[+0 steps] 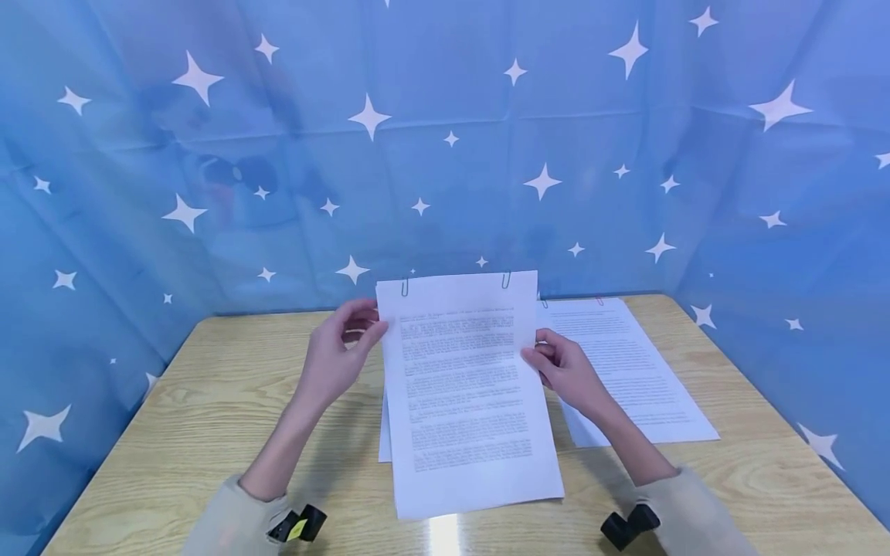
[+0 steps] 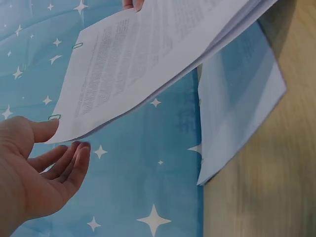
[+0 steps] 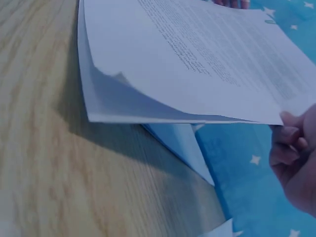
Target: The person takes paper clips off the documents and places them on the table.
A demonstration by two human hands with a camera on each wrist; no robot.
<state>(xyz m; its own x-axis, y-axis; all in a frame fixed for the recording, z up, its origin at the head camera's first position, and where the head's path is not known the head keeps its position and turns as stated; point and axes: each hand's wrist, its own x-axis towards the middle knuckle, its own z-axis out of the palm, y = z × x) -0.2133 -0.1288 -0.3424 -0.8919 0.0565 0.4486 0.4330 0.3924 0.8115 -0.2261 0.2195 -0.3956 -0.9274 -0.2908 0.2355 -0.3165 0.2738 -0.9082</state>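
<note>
A stack of printed paper sheets [image 1: 464, 401] is held upright above the table, text side toward me. Two green paper clips [image 1: 405, 288] sit on its top edge. My left hand [image 1: 337, 351] pinches the stack's left edge near the top corner, thumb in front and fingers behind, as the left wrist view also shows. On the opposite edge, a little lower, my right hand [image 1: 566, 372] grips the stack between thumb and curled fingers. In the right wrist view, the sheets [image 3: 148, 98] separate slightly at a lower corner.
Another printed document [image 1: 626, 371] with clips along its top lies on the wooden table [image 1: 229, 409] to the right. Behind the held stack, a white paper [image 1: 385, 436] lies on the table, mostly hidden. A blue starry curtain [image 1: 445, 177] surrounds the back and sides.
</note>
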